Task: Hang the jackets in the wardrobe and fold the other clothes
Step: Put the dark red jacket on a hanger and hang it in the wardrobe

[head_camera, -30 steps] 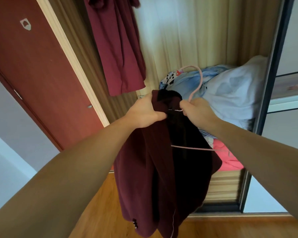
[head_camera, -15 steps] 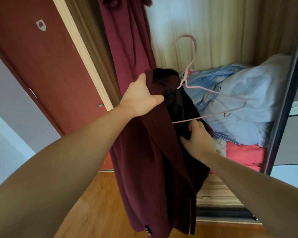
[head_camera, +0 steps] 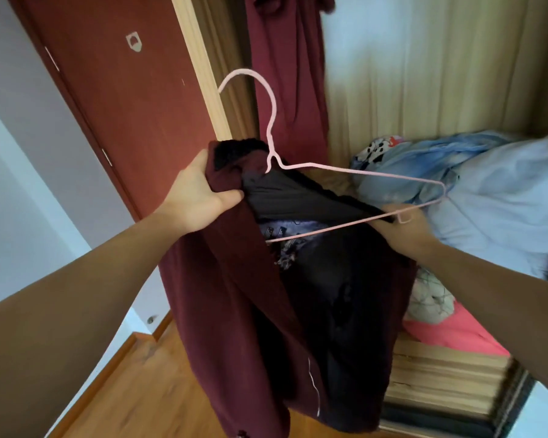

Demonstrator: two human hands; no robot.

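Observation:
A maroon jacket (head_camera: 231,298) with black lining hangs in front of me, before the open wardrobe (head_camera: 408,74). My left hand (head_camera: 200,194) grips its collar and left shoulder. A pink wire hanger (head_camera: 355,173) sits partly inside the jacket, its hook pointing up and left, its right half bare. My right hand (head_camera: 405,227) holds the jacket's right edge by the hanger's lower right corner. Another maroon garment (head_camera: 288,74) hangs inside the wardrobe behind the hanger.
Piled in the wardrobe at right are light blue bedding (head_camera: 494,191), a cartoon-print cloth (head_camera: 377,150) and a pink-red fabric (head_camera: 456,333). A red-brown door (head_camera: 124,99) stands at left. Wooden floor (head_camera: 146,390) lies below.
The hanger has swung so its hook points up-left and it sits deeper in the jacket. My right hand moved right to the hanger's lower corner, spreading the jacket open. The view came closer.

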